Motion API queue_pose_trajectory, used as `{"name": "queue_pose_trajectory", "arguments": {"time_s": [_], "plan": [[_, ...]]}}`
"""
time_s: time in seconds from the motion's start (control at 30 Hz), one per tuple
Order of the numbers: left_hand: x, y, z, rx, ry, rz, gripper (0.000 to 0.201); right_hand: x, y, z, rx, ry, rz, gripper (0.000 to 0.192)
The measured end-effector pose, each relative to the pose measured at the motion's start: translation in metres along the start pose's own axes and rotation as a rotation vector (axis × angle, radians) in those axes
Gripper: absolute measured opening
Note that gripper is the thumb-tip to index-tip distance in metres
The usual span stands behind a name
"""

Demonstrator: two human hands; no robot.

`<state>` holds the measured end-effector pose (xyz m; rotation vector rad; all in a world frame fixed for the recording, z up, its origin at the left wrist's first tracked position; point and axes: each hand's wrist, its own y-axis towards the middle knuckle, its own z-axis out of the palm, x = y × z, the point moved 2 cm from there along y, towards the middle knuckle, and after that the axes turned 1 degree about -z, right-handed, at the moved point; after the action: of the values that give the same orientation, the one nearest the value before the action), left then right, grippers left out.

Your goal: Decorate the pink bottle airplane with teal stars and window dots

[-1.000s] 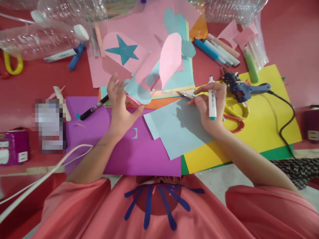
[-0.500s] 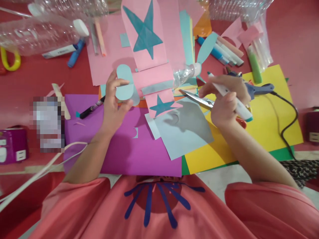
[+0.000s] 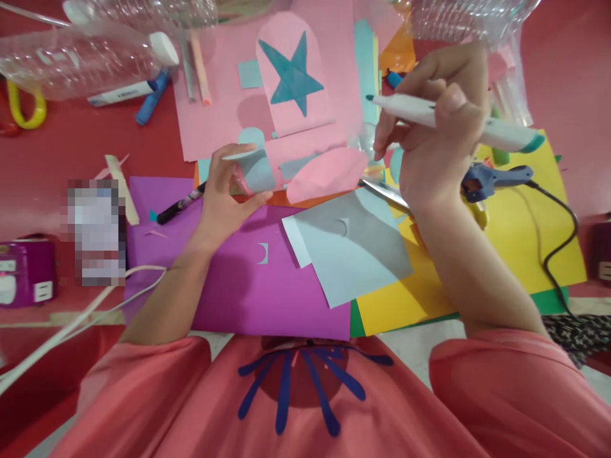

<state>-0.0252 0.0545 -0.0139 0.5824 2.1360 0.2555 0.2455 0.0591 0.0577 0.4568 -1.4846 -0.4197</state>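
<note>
My left hand [image 3: 222, 194] grips the lower end of a pink paper-covered bottle craft [image 3: 305, 149] by a light blue paper fin, holding it over the coloured sheets. A pink arch piece with a teal star [image 3: 292, 76] stands at the craft's far end. My right hand [image 3: 432, 143] is raised and closed around a white marker with a teal cap [image 3: 458, 121], tip pointing left toward the craft. Scissors [image 3: 384, 193] lie under that hand on a light blue sheet [image 3: 353, 254].
Purple [image 3: 238, 286], yellow [image 3: 525, 242] and green sheets cover the red table. A blue glue gun [image 3: 496, 178] with a black cord lies at right. Clear plastic bottles [image 3: 81, 57] rest at the back left, a black marker [image 3: 179, 205] beside my left hand, a purple box [image 3: 23, 280] at far left.
My right hand has lifted up and away from the scissors with the marker. The craft has turned in my left hand, and a pink fin now faces me.
</note>
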Motion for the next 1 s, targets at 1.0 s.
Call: {"name": "queue_pose_trajectory", "arguments": {"time_s": [1.0], "plan": [[-0.025,0.002,-0.001,0.153,0.029,-0.129,0.052,0.016,-0.023,0.026,0.335,-0.209,0.141,0.017]]}}
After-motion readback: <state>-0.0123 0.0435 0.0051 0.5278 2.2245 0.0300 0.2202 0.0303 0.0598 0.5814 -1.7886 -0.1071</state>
